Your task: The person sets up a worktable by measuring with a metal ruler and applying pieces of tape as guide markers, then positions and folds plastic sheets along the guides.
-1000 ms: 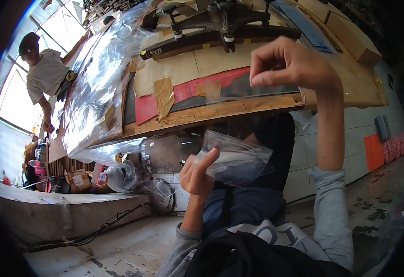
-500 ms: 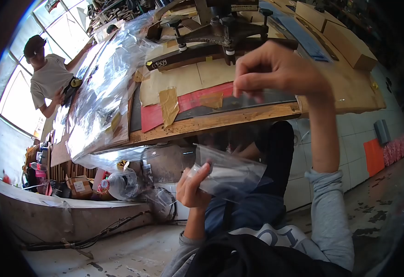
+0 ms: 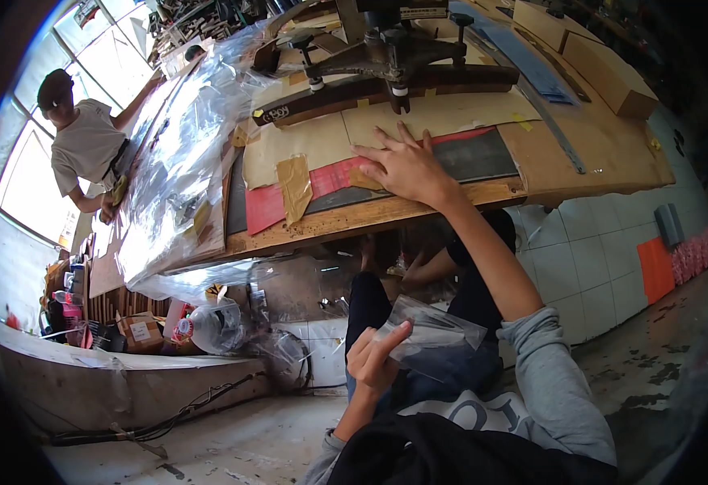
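My left hand (image 3: pixel 374 360) is low in front of my lap, its fingers closed on a clear plastic bag (image 3: pixel 433 335) that spreads to the right. On the workbench, my right hand (image 3: pixel 406 166) lies with fingers spread, over the red strip (image 3: pixel 338 175) and the tan sheet (image 3: pixel 301 139). Nothing shows in its grasp. Brown tape (image 3: pixel 294 190) crosses the red strip to its left. Above the hand stands a dark metal press (image 3: pixel 394 69), its curved bar resting across the tan sheet.
Crumpled clear plastic sheeting (image 3: pixel 180 162) covers the bench's left side, where another person (image 3: pixel 87 145) stands. A metal ruler (image 3: pixel 552 133) and cardboard boxes (image 3: pixel 608 73) are at the right. The wooden bench edge (image 3: pixel 354 212) runs before me. A large plastic bottle (image 3: pixel 218 326) sits lower left.
My right hand has come down from a raised, curled pose to lie spread on the bench. My left hand and the plastic bag have shifted right and slightly down.
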`<action>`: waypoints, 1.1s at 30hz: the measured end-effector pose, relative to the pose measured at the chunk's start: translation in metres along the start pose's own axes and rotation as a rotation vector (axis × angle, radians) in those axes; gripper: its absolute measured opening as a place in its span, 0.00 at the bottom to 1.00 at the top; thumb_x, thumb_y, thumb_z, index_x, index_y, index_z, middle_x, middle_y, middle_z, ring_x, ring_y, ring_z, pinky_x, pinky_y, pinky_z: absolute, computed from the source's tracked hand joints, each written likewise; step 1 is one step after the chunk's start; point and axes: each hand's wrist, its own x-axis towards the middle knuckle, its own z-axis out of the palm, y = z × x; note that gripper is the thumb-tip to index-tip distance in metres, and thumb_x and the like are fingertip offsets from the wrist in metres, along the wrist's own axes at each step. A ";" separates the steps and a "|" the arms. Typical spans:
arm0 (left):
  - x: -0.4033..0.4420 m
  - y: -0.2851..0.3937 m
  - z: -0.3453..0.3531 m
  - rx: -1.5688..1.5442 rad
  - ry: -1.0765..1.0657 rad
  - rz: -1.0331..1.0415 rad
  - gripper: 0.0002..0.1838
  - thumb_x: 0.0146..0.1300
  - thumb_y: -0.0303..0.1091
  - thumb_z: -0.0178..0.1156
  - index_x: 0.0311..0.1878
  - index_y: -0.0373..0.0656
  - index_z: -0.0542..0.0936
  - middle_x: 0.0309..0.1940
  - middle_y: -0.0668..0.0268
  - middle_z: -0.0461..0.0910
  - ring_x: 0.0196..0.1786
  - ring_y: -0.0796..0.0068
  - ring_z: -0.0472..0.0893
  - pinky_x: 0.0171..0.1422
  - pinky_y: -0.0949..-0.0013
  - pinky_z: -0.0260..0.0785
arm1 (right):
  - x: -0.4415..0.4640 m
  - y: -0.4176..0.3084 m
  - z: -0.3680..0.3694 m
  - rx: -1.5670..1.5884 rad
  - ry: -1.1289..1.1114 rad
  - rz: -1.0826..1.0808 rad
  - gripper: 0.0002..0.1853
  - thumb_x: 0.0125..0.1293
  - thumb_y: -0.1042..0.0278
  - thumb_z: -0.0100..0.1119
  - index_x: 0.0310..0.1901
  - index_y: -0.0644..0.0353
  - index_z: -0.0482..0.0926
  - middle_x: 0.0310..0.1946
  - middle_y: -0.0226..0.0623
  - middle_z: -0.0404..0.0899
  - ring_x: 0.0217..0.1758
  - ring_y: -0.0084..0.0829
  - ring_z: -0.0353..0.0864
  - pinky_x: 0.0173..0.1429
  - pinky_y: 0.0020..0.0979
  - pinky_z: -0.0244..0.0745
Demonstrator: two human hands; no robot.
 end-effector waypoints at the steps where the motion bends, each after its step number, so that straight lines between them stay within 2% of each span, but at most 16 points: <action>1: -0.001 0.000 0.001 -0.005 -0.004 -0.004 0.22 0.39 0.16 0.66 0.43 0.36 0.84 0.22 0.61 0.79 0.19 0.71 0.71 0.22 0.73 0.61 | 0.003 -0.004 0.001 -0.035 -0.007 0.028 0.24 0.69 0.40 0.43 0.65 0.30 0.68 0.70 0.39 0.60 0.73 0.57 0.51 0.68 0.71 0.45; 8: 0.000 0.002 0.005 -0.017 -0.014 0.009 0.23 0.36 0.16 0.64 0.42 0.36 0.84 0.22 0.61 0.79 0.19 0.71 0.71 0.23 0.73 0.62 | 0.030 -0.020 0.016 -0.121 -0.009 0.214 0.21 0.71 0.46 0.41 0.65 0.25 0.67 0.70 0.44 0.59 0.72 0.64 0.50 0.63 0.78 0.47; 11: -0.003 0.000 0.005 -0.015 -0.010 -0.023 0.21 0.37 0.15 0.64 0.41 0.35 0.84 0.23 0.60 0.80 0.19 0.70 0.72 0.23 0.73 0.62 | 0.040 -0.026 0.015 -0.140 -0.044 0.293 0.20 0.71 0.46 0.41 0.64 0.24 0.68 0.70 0.44 0.57 0.71 0.65 0.50 0.62 0.78 0.48; 20: -0.002 -0.004 0.003 0.054 0.059 -0.102 0.18 0.42 0.13 0.60 0.40 0.34 0.83 0.26 0.59 0.83 0.23 0.68 0.79 0.27 0.74 0.68 | 0.060 -0.036 0.020 -0.190 -0.035 0.438 0.19 0.70 0.46 0.43 0.61 0.27 0.70 0.67 0.44 0.62 0.68 0.64 0.57 0.60 0.77 0.54; 23: -0.005 -0.007 0.000 0.086 0.049 -0.088 0.17 0.42 0.14 0.61 0.39 0.34 0.83 0.26 0.59 0.84 0.24 0.67 0.79 0.27 0.74 0.68 | 0.053 -0.033 0.021 -0.229 0.043 0.385 0.20 0.68 0.46 0.48 0.60 0.33 0.72 0.65 0.46 0.65 0.65 0.61 0.63 0.58 0.73 0.61; 26: -0.005 -0.011 -0.003 0.106 0.049 -0.100 0.15 0.45 0.15 0.62 0.39 0.35 0.83 0.27 0.59 0.84 0.24 0.67 0.80 0.27 0.74 0.68 | 0.034 -0.021 0.016 -0.216 0.136 0.240 0.22 0.64 0.45 0.53 0.57 0.41 0.75 0.58 0.49 0.72 0.58 0.56 0.72 0.53 0.62 0.72; 27: -0.006 -0.014 -0.004 0.116 0.049 -0.117 0.15 0.45 0.15 0.62 0.39 0.35 0.83 0.27 0.59 0.84 0.24 0.67 0.80 0.27 0.74 0.68 | 0.027 -0.016 0.007 -0.214 0.154 0.165 0.25 0.60 0.44 0.58 0.54 0.50 0.77 0.50 0.50 0.77 0.51 0.49 0.78 0.47 0.48 0.79; 30: -0.006 -0.022 -0.004 0.121 0.045 -0.175 0.13 0.48 0.17 0.64 0.40 0.37 0.83 0.27 0.60 0.84 0.22 0.69 0.78 0.26 0.74 0.67 | 0.007 -0.004 0.001 -0.113 0.244 0.069 0.26 0.57 0.43 0.61 0.47 0.58 0.80 0.43 0.50 0.79 0.48 0.43 0.79 0.49 0.40 0.78; 31: -0.005 -0.024 -0.004 0.123 0.036 -0.189 0.13 0.48 0.17 0.64 0.40 0.37 0.83 0.27 0.60 0.84 0.22 0.69 0.77 0.26 0.74 0.66 | 0.000 -0.006 -0.006 -0.147 0.242 0.044 0.28 0.56 0.44 0.63 0.47 0.64 0.78 0.40 0.52 0.79 0.46 0.41 0.80 0.47 0.34 0.79; 33: 0.000 -0.028 -0.001 0.106 0.036 -0.187 0.14 0.47 0.16 0.63 0.40 0.36 0.84 0.27 0.61 0.84 0.20 0.71 0.75 0.24 0.74 0.64 | -0.009 -0.010 -0.004 -0.143 0.256 0.074 0.28 0.57 0.45 0.63 0.47 0.65 0.78 0.42 0.53 0.79 0.47 0.42 0.80 0.48 0.35 0.78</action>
